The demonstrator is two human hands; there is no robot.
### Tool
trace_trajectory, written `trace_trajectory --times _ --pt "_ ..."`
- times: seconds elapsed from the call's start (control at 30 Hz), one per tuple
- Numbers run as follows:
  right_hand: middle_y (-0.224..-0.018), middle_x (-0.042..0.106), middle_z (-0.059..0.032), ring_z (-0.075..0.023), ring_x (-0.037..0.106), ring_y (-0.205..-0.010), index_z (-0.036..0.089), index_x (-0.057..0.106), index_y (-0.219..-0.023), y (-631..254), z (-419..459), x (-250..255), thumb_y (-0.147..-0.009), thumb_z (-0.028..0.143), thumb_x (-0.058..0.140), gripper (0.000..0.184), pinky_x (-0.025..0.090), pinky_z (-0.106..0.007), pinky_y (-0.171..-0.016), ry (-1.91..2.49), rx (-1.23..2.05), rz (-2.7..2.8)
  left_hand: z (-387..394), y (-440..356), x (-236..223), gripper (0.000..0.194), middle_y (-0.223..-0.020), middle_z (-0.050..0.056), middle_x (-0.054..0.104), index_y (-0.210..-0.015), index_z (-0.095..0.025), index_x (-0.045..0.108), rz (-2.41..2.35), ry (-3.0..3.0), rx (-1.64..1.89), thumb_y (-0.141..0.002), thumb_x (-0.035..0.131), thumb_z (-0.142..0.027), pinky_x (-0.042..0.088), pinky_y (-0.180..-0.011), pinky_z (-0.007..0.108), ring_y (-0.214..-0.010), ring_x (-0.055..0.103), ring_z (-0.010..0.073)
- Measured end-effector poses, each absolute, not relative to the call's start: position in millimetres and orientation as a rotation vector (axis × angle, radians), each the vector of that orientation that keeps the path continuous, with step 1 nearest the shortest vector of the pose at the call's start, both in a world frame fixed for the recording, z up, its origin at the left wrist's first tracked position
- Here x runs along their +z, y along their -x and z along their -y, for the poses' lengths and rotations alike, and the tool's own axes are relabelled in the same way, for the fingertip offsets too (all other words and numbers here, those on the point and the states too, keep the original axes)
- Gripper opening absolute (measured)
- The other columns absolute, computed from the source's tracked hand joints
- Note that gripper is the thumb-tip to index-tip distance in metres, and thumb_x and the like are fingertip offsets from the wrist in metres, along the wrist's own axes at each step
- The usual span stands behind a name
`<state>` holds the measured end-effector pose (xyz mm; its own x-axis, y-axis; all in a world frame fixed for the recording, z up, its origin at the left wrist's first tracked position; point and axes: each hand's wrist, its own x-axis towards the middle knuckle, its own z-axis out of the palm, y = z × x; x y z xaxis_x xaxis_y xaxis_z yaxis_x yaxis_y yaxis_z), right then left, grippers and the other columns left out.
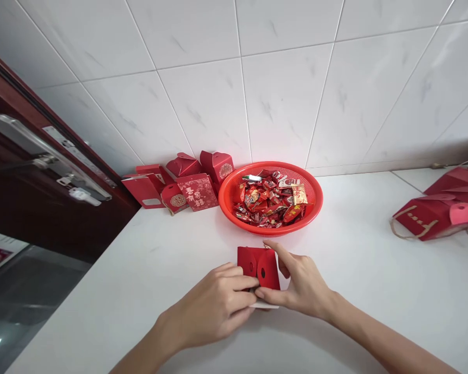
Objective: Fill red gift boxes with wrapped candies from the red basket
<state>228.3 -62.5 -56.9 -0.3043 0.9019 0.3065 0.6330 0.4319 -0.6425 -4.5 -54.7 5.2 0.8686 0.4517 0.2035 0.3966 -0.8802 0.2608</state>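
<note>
A small red paper gift box [258, 266] stands on the white table [359, 291] just in front of me, its two top flaps upright with oval holes. My left hand [214, 304] grips its near left side with curled fingers. My right hand [296, 283] pinches the right flap, index finger stretched along its top edge. Behind the box sits a red plastic basket [310, 183] full of wrapped candies [271, 200].
Several folded red gift boxes [187, 184] lie against the tiled wall at the back left. More red boxes with cord handles [437, 213] lie at the right edge. A dark door with a metal handle [42, 156] stands to the left.
</note>
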Motion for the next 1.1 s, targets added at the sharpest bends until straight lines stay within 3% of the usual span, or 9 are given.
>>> trace_trajectory --times 0.13,0.27,0.47,0.63,0.8,1.0,1.1 --pt "-0.079 0.070 -0.0005 -0.0172 0.062 -0.059 0.020 0.058 -0.123 -228 60 -44 -0.082 0.048 0.075 0.052 0.038 -0.026 -0.055 1.305 0.536 2.123 59 3 15 0.021 -0.094 0.004 0.071 -0.086 -0.018 0.070 -0.717 -2.898 0.402 -0.102 0.055 -0.019 0.045 -0.072 0.032 -0.075 0.057 0.0170" --pt "-0.079 0.070 0.0010 -0.0159 0.060 -0.056 0.022 0.054 -0.120 -232 60 -36 -0.084 0.040 0.072 0.044 0.039 -0.026 -0.056 1.319 0.618 2.116 55 6 27 0.030 -0.093 0.004 0.069 -0.093 -0.020 0.073 -0.859 -2.813 0.433 -0.105 0.055 -0.042 0.047 -0.076 0.032 -0.081 0.060 0.0190" --pt "-0.091 0.071 -0.0019 -0.0178 0.067 -0.070 0.022 0.045 -0.138 -248 56 -27 -0.092 0.025 0.052 0.046 0.052 -0.031 -0.069 1.183 0.852 2.140 36 9 32 0.040 -0.070 0.001 0.065 -0.082 -0.021 0.069 -1.156 -2.757 0.254 -0.108 0.039 -0.022 0.041 -0.069 0.032 -0.069 0.056 0.0189" --pt "-0.104 0.070 -0.0039 -0.0164 0.068 -0.077 0.024 0.049 -0.137 -255 51 -25 -0.086 0.016 0.054 0.052 0.056 -0.033 -0.075 1.110 0.987 2.095 24 3 51 0.026 -0.061 -0.002 0.059 -0.065 -0.021 0.060 -1.037 -2.596 -0.010 -0.091 0.061 -0.018 0.038 -0.068 0.030 -0.068 0.054 0.0179" --pt "-0.105 0.067 -0.0045 -0.0151 0.067 -0.076 0.023 0.050 -0.134 -257 49 -27 -0.087 0.018 0.056 0.048 0.057 -0.029 -0.070 1.093 1.086 2.032 19 2 55 0.021 -0.067 0.000 0.060 -0.064 -0.022 0.065 -1.011 -2.587 -0.113 -0.080 0.078 -0.027 0.035 -0.071 0.033 -0.078 0.052 0.0219" --pt "-0.111 0.067 -0.0054 -0.0145 0.069 -0.078 0.024 0.053 -0.132 -258 47 -29 -0.087 0.022 0.064 0.046 0.058 -0.030 -0.071 1.122 1.152 1.990 30 8 36 0.038 -0.058 0.003 0.053 -0.049 -0.017 0.044 -0.973 -2.788 -0.014 -0.073 0.058 0.009 0.026 -0.069 0.039 -0.073 0.041 0.0214" --pt "-0.113 0.068 -0.0058 -0.0146 0.069 -0.078 0.024 0.053 -0.135 -258 47 -29 -0.088 0.024 0.066 0.049 0.059 -0.031 -0.073 1.125 1.164 1.997 34 10 34 0.040 -0.054 0.004 0.052 -0.049 -0.017 0.041 -0.961 -2.820 -0.018 -0.074 0.053 0.011 0.025 -0.068 0.039 -0.071 0.041 0.0220"
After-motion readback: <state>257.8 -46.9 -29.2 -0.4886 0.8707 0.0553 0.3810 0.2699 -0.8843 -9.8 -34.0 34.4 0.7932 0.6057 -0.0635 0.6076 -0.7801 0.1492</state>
